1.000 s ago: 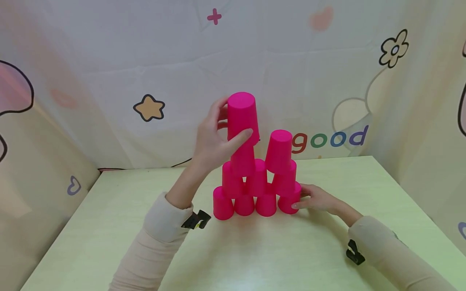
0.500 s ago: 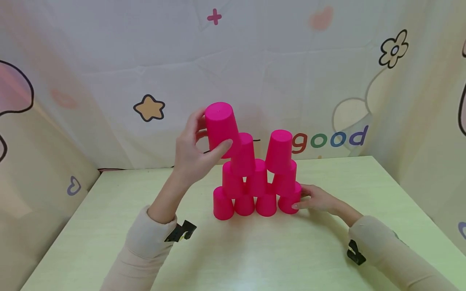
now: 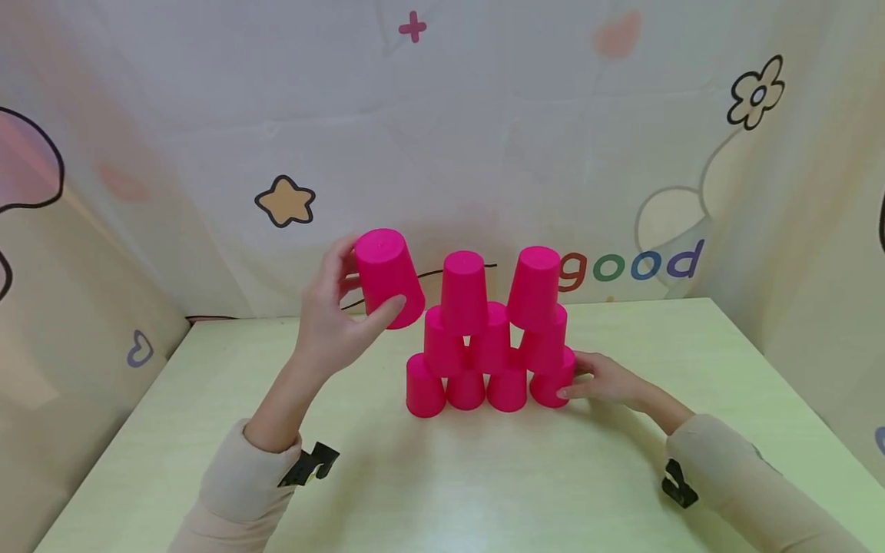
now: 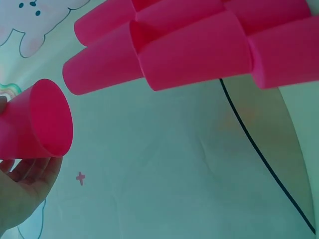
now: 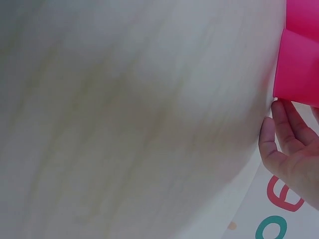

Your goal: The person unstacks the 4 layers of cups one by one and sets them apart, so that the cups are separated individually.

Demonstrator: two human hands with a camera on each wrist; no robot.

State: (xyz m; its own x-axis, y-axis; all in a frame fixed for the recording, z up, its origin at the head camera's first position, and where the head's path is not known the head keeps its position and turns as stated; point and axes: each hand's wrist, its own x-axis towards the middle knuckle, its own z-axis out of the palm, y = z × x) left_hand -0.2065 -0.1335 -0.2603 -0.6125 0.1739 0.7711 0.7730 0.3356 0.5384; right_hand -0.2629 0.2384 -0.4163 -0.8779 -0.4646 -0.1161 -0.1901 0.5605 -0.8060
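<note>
My left hand [image 3: 339,319] holds a pink cup [image 3: 387,276] upside down and tilted in the air, left of a stack of pink cups; fingers wrap behind it and the thumb lies across its front. In the left wrist view, the open mouth of this held cup [image 4: 50,119] shows. The stack has a bottom row of several upside-down cups, three in the middle row and two standing apart on top, a left top cup [image 3: 464,293] and a right top cup [image 3: 535,288]. My right hand [image 3: 608,380] grips the bottom right cup [image 3: 551,380], thumb in front and fingers behind.
The stack stands on a pale wooden table [image 3: 429,476] towards its back edge. Behind it hangs a patterned cloth [image 3: 359,115], with more cloth at both sides. Black clips [image 3: 309,464] sit at both sleeve cuffs.
My left hand has carried its cup left and down, from above the left top cup to clear air beside the stack. The right hand and the stacked cups hold their places.
</note>
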